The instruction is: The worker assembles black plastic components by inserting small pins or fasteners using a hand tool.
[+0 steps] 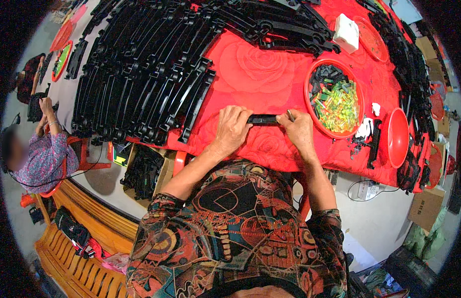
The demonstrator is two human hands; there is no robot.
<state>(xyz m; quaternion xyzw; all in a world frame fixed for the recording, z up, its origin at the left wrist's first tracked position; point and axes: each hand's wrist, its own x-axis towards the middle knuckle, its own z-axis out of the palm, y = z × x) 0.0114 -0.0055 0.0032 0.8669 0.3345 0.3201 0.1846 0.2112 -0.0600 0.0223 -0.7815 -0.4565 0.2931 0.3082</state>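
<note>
A short black plastic strip [264,119] lies across the person's front, just left of the near half of the round red bowl [307,92]. The left hand [234,128] has its grip closed on the end farther from the bowl; the right hand [297,130] grasps the end nearer it, probably so that the two together hold the strip level and steady. (Something thin pokes up between the right fingers, too small to identify.)

In the bowl, dark small pieces [332,74] fill the far part and translucent yellow-green pieces [342,107] the near part, likely grouped for easy picking beside the right hand. Both rest on the red-clothed table [255,69]. Well left of the bowl, long black plastic mouldings [141,74] lie side by side in close rows, which presumably saves space. Beyond the bowl sits a white block [346,33]; right of it, a crumpled white tissue [364,128], a single black moulding [374,144] and a red dish [399,138].
</note>
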